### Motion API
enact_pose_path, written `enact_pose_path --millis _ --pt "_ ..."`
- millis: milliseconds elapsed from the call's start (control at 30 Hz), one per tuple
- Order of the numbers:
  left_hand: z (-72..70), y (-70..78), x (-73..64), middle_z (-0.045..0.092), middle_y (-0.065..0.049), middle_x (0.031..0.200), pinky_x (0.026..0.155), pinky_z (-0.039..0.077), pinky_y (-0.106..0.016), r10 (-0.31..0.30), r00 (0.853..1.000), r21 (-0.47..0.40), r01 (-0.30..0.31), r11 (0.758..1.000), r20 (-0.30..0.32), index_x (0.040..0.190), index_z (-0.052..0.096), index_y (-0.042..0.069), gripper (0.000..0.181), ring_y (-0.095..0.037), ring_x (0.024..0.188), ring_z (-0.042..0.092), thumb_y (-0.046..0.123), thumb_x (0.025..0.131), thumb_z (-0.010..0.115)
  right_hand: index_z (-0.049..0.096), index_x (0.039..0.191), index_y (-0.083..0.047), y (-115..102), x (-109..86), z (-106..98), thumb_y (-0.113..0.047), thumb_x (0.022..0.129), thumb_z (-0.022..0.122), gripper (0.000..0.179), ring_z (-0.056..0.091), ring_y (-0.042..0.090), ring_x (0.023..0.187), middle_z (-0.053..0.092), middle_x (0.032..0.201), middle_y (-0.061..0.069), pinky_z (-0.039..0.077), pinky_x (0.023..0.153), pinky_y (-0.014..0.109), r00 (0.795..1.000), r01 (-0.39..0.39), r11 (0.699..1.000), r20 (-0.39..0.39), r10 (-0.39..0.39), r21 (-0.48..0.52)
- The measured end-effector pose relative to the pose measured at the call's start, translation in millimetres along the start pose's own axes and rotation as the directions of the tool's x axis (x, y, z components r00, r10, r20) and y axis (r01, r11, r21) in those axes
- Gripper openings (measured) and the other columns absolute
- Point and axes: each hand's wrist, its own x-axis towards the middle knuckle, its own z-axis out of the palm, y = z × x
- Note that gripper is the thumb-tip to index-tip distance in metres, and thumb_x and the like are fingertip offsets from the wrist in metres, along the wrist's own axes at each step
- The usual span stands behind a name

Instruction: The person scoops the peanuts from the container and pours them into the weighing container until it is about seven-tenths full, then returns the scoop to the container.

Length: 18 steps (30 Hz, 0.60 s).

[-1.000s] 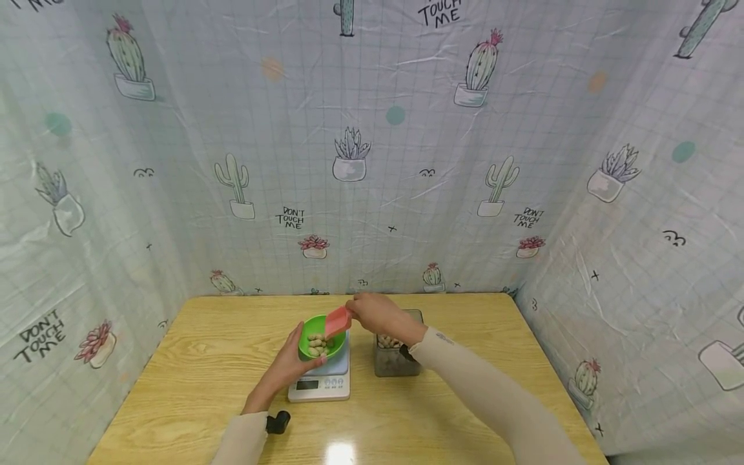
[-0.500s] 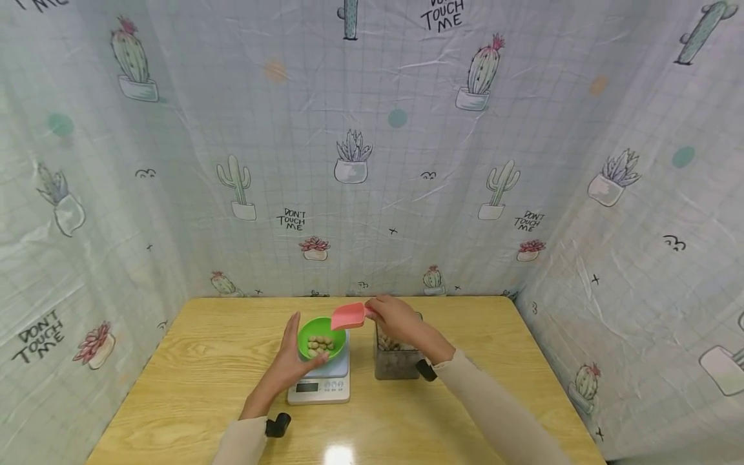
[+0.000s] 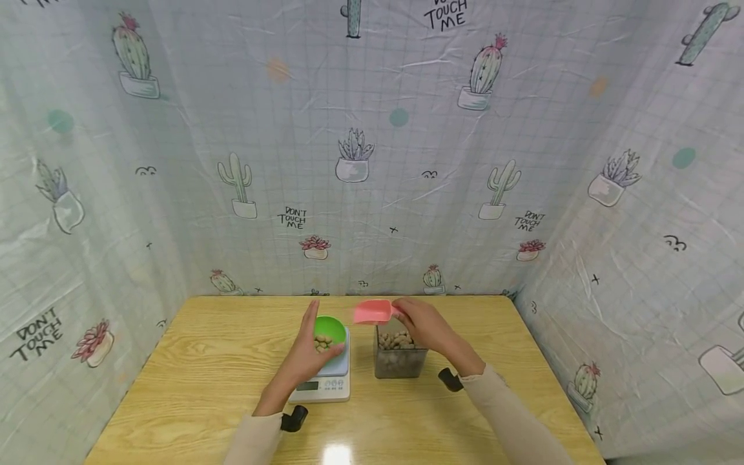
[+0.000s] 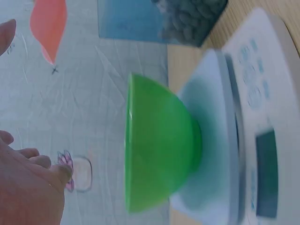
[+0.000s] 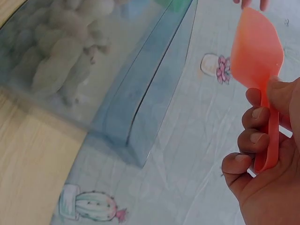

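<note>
My right hand (image 3: 427,327) grips the handle of a pink scoop (image 3: 373,312), fingers curled round it in the right wrist view. The scoop hovers up and left of a see-through box (image 3: 400,366) holding peanuts (image 3: 395,340). Its pan looks empty in the head view. A green bowl (image 3: 333,327) with several peanuts (image 3: 322,343) sits on a white kitchen scale (image 3: 343,389). Fingers spread, my left hand (image 3: 309,349) overlaps the bowl's left side in the head view. The left wrist view shows that hand (image 4: 30,187) apart from the bowl, holding nothing.
All of this stands on a wooden table (image 3: 221,361). A cactus-print curtain (image 3: 395,194) encloses the back and both sides. The scale's display (image 4: 267,173) faces the near side. A narrow strip of table separates scale and box.
My right hand has drawn the scoop rightward and up, from inside the bowl to near the box. My left hand has let go of the bowl and shifted up and right.
</note>
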Motion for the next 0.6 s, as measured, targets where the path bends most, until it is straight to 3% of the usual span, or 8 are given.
enact_pose_path --millis 367,600 --pt "34.2 23.6 14.6 -0.003 0.001 0.167 0.112 0.024 -0.069 0.024 0.994 -0.049 -0.019 0.999 0.104 0.157 -0.003 0.039 0.105 -0.037 0.153 0.005 0.046 0.085 0.073 0.066 0.111 -0.014 23 -27.7 -12 -0.019 0.1 0.057 0.015 0.065 0.018 0.094 0.069 0.105 0.001 0.053 0.077 0.038 0.999 0.009 0.997 -0.051 -0.013 -0.07" --pt "64.4 32.1 23.2 0.002 -0.007 0.167 0.111 0.027 -0.067 0.054 0.987 -0.056 -0.046 0.997 0.15 0.159 0.001 0.031 0.107 -0.039 0.152 0.012 0.05 0.084 0.074 0.066 0.111 -0.012 38 -45.1 -19 -0.019 0.099 0.059 0.015 0.063 0.017 0.09 0.066 0.098 0.0 0.052 0.076 0.036 0.999 0.026 0.988 -0.035 -0.032 -0.154"
